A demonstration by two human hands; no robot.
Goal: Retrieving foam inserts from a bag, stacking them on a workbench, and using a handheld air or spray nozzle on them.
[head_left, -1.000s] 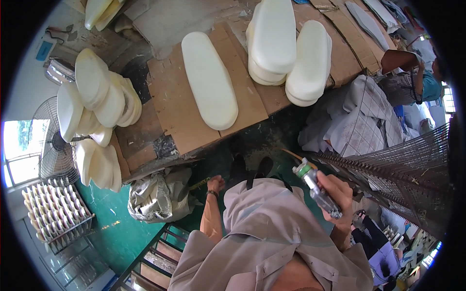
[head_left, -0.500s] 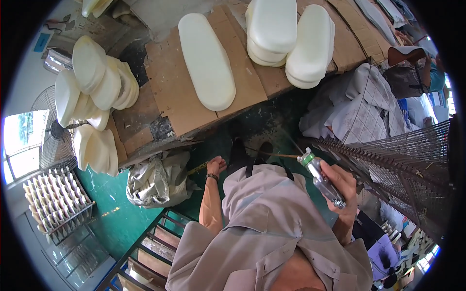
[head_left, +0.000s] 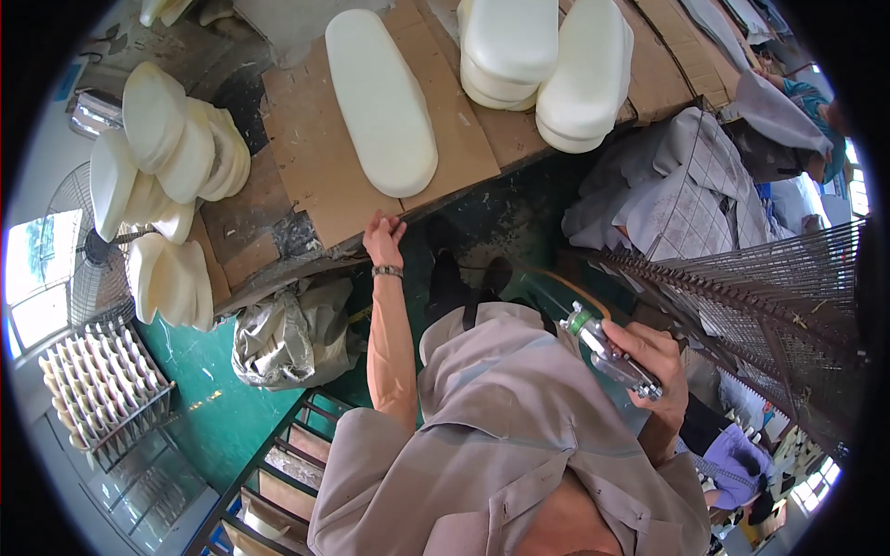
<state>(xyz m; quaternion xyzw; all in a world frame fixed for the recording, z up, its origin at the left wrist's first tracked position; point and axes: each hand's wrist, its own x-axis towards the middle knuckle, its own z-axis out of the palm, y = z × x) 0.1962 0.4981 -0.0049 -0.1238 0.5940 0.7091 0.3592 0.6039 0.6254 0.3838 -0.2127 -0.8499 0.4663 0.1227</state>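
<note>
My right hand (head_left: 654, 357) is wrapped around a metal spray gun (head_left: 607, 350) with a green collar, held to the right of my body. A thin brownish hose (head_left: 579, 289) runs near its front end. My left hand (head_left: 383, 239) is at the table's front edge, fingers loosely bent and apart, with nothing seen in them. Just beyond its fingertips a long, rounded cream foam pad (head_left: 382, 107) lies flat on a sheet of cardboard (head_left: 311, 176). Neither hand touches the pad.
Stacked foam pads (head_left: 508, 56) stand at the back right, more foam pieces (head_left: 176, 139) at the left. A fan (head_left: 91, 246), a rack of pale pieces (head_left: 102, 380) and a grey sack (head_left: 292, 343) are left. Wire mesh (head_left: 769, 296) and cloth-covered goods (head_left: 672, 185) stand right; a co-worker (head_left: 816, 107) is beyond.
My left hand has moved up and forward to the table edge near the foam pad. My right hand still holds the spray gun, shifted slightly. The co-worker's pale sheet has moved.
</note>
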